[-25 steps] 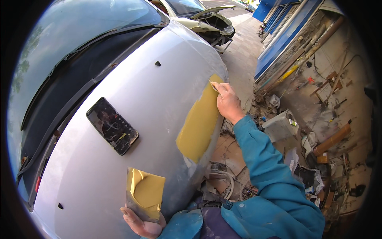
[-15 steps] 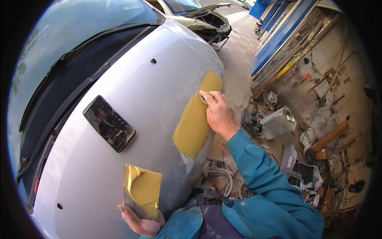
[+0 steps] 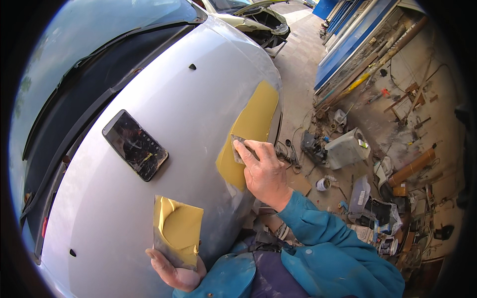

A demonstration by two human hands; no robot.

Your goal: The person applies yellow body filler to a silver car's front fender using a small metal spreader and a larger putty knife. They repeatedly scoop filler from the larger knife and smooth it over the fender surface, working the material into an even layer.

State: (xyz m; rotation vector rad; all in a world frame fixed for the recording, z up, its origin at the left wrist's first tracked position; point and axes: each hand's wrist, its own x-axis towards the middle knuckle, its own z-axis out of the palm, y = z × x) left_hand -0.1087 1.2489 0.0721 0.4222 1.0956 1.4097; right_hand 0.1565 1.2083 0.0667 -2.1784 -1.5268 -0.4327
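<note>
My right hand (image 3: 266, 171) pinches a small grey putty spreader (image 3: 239, 146), its blade pressed against a long strip of yellow body filler (image 3: 256, 114). The filler lies along the front edge of a silver car hood (image 3: 194, 104). Below, near the hood's lower part, my left hand (image 3: 175, 272) grips a thin square mixing plate (image 3: 171, 254). A thick layer of yellow filler (image 3: 184, 226) with a curved ridge covers most of that plate. A black phone (image 3: 135, 145) lies on the hood, left of the filler strip.
Along the hood's left runs the windshield (image 3: 94, 35) with a wiper. Another car (image 3: 263, 22) with raised hood stands beyond. The floor at right holds a translucent jug (image 3: 348, 149), an open can (image 3: 323, 184), a grey plastic bin (image 3: 360, 198) and scattered tools.
My right hand has drawn the spreader down the filler strip toward me, leaving the upper part smoother. My left hand with the plate has stayed nearly in place.
</note>
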